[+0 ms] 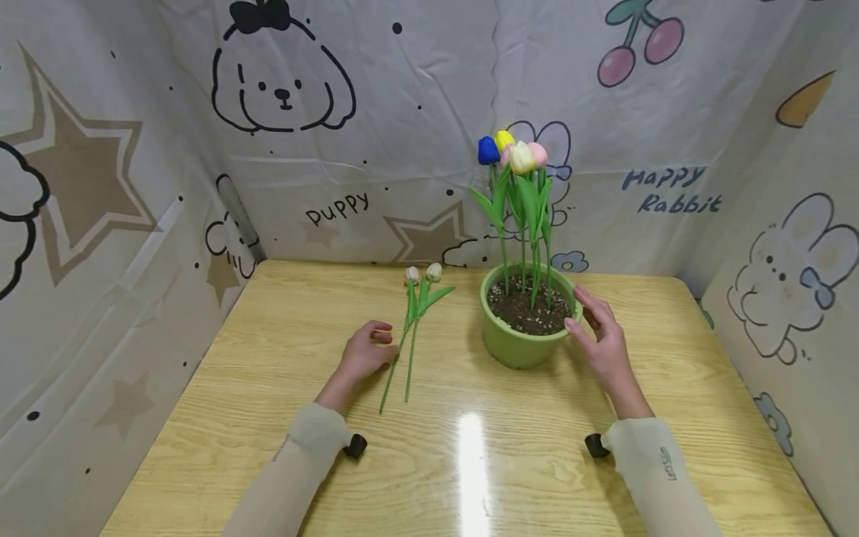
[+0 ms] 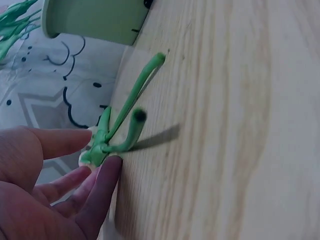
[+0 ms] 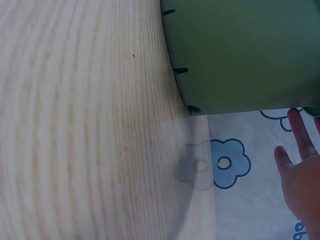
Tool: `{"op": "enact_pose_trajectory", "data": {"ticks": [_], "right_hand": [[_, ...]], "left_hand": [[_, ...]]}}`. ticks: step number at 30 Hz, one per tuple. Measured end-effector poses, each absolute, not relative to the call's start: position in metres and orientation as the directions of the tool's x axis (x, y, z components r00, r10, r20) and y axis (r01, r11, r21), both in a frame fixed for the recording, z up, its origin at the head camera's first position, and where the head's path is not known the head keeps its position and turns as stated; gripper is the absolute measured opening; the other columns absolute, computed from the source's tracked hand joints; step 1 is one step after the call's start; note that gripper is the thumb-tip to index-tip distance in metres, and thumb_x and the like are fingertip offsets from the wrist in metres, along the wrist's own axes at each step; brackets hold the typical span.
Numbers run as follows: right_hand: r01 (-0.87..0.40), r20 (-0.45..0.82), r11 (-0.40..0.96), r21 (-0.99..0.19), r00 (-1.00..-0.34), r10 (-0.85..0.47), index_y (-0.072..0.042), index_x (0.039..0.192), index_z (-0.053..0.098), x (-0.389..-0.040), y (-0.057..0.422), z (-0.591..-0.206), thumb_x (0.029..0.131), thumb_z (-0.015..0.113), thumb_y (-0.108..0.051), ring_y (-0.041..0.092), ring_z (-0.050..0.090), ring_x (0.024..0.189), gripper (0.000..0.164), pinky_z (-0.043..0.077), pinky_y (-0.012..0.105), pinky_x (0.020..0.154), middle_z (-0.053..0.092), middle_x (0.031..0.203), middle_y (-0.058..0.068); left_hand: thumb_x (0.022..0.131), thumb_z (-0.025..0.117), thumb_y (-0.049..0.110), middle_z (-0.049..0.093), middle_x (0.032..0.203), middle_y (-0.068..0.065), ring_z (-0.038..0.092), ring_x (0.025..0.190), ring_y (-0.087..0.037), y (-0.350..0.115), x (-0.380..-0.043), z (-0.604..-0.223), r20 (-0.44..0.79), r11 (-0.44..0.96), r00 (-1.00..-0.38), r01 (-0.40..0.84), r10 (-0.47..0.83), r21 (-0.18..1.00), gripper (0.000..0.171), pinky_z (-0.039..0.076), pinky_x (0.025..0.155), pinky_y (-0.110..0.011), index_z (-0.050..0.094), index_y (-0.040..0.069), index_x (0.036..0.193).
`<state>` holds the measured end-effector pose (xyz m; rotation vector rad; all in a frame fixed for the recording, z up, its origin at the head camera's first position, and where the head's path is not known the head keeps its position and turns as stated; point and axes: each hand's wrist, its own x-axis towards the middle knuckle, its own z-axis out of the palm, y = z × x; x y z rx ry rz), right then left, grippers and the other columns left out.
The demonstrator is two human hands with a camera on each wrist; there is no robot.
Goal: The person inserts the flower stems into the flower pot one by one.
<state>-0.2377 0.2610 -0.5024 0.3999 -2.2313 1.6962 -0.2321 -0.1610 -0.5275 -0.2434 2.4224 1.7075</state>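
Note:
Two artificial tulips lie on the table, one a pale pinkish tulip [image 1: 411, 275] and one a white tulip [image 1: 434, 271], their green stems toward the front. Beside the lower stems is my left hand [image 1: 365, 352], thumb and fingers spread apart. In the left wrist view its fingers [image 2: 102, 192] lie close around the stems [image 2: 132, 95]; whether they touch is unclear. A green flowerpot [image 1: 520, 349] holds dark soil and several upright tulips [image 1: 522, 158] in blue, yellow, pink and white. My right hand [image 1: 607, 350] rests its thumb and fingertips at the pot's right rim, fingers extended.
The wooden table [image 1: 282, 477] reaches back to a printed cloth [image 1: 403, 97] that hangs behind it and on both sides. The pot stands near the back, right of the loose tulips. A bright light reflection [image 1: 473, 470] shows on the tabletop.

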Motion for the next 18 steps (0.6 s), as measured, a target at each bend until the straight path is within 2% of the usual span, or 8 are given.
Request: {"op": "enact_pose_trajectory", "data": {"ticks": [4, 10, 18], "right_hand": [[-0.388, 0.394, 0.272, -0.881, -0.918, -0.033, -0.006, 0.154, 0.047, -0.2370, 0.2603, -0.5018, 0.100, 0.064, -0.002, -0.002, 0.041, 0.140, 0.057, 0.031, 0.015, 0.122, 0.042, 0.158, 0.017], [-0.389, 0.396, 0.274, -0.879, -0.918, -0.033, -0.005, 0.154, 0.047, -0.2358, 0.2593, -0.5003, 0.100, 0.064, -0.002, -0.003, 0.042, 0.138, 0.056, 0.031, 0.011, 0.120, 0.042, 0.157, 0.018], [-0.375, 0.383, 0.278, -0.884, -0.923, -0.029, -0.006, 0.155, 0.047, -0.2345, 0.2577, -0.4984, 0.101, 0.063, -0.003, -0.004, 0.042, 0.137, 0.056, 0.031, 0.011, 0.120, 0.042, 0.157, 0.018]], "left_hand": [[0.088, 0.079, 0.006, 0.066, 0.127, -0.016, 0.068, 0.098, -0.025, -0.1560, -0.2315, -0.5280, -0.201, 0.414, -0.979, -0.193, -0.025, 0.890, 0.052, 0.060, 0.071, -0.028, 0.060, 0.006, 0.136], [0.081, 0.082, 0.002, 0.069, 0.122, -0.011, 0.067, 0.093, -0.021, -0.1506, -0.2293, -0.5272, -0.098, 0.613, -0.995, -0.065, 0.020, 0.787, 0.055, 0.056, 0.079, -0.034, 0.063, 0.007, 0.133], [0.078, 0.078, -0.005, 0.071, 0.114, -0.010, 0.069, 0.094, -0.025, -0.1527, -0.2314, -0.5272, -0.077, 0.594, -0.997, -0.060, 0.003, 0.802, 0.049, 0.059, 0.080, -0.038, 0.071, 0.011, 0.124]]}}
